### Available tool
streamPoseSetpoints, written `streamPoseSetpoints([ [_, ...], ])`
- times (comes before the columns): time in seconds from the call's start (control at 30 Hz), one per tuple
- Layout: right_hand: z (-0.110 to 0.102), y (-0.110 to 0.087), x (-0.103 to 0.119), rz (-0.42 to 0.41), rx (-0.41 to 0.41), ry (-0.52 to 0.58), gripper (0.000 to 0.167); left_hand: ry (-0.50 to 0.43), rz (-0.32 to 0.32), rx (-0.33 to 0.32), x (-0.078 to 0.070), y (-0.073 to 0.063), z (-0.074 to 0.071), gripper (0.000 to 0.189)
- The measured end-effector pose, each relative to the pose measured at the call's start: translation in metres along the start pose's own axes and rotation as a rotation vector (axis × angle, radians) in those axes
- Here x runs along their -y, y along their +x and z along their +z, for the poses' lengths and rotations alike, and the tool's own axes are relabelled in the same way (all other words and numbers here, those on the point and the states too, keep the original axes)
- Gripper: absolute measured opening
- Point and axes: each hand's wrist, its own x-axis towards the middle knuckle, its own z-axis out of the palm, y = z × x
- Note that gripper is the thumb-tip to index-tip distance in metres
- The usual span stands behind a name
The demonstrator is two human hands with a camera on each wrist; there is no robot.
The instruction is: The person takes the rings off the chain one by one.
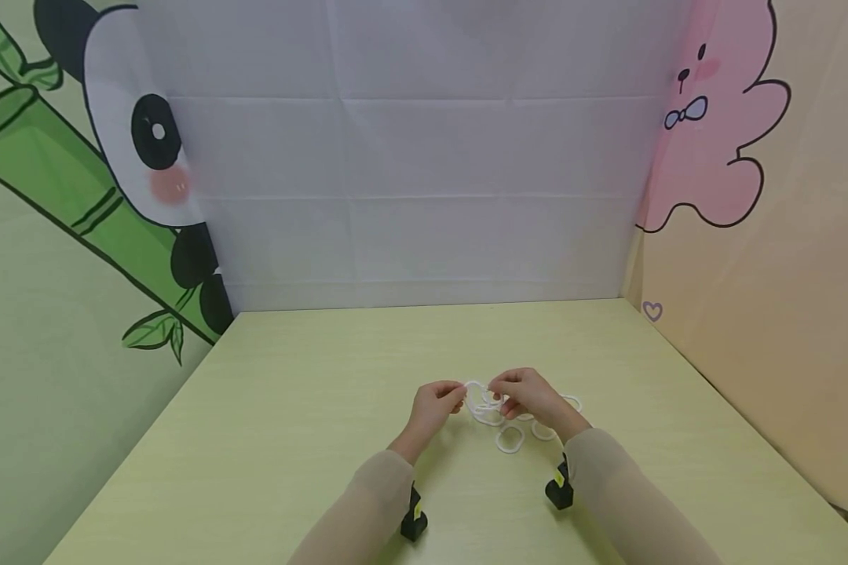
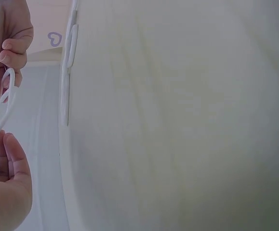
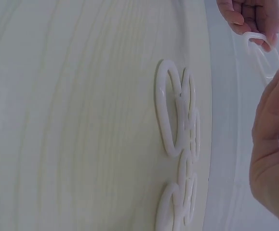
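Observation:
Between my two hands, a white ring [image 1: 475, 383] is held up above the table. My left hand [image 1: 434, 408] pinches its left side between thumb and fingertips, and my right hand [image 1: 528, 395] pinches at the other side. In the left wrist view the white loop [image 2: 12, 102] stretches between both hands, with a second loop crossing it near the right hand; whether the two are linked, I cannot tell. Several more white rings lie flat on the table, among them a single ring [image 1: 510, 451] in front and another ring [image 3: 162, 101] seen close in the right wrist view.
The pale yellow table [image 1: 290, 416] meets a white cloth backdrop [image 1: 424, 157] at its far edge. Printed side panels, a green one [image 1: 56, 377] and a beige one [image 1: 770, 329], flank it. Black wrist devices [image 1: 414, 522] hang below both sleeves.

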Motion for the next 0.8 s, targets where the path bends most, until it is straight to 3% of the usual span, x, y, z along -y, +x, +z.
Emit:
streamPoseSetpoints([
  [0.23, -0.001, -0.002, 0.000, -0.012, 0.061, -0.021, 0.031, -0.008, 0.014, 0.003, -0.002, -0.003, -0.002, 0.021],
  [0.53, -0.001, -0.002, 0.000, -0.035, 0.100, -0.044, 0.029, -0.002, 0.015, 0.017, -0.030, -0.021, -0.005, 0.021],
  [0.8, 0.000, -0.002, 0.001, -0.042, 0.106, -0.063, 0.032, -0.027, 0.008, -0.001, -0.004, -0.005, -0.004, 0.020],
])
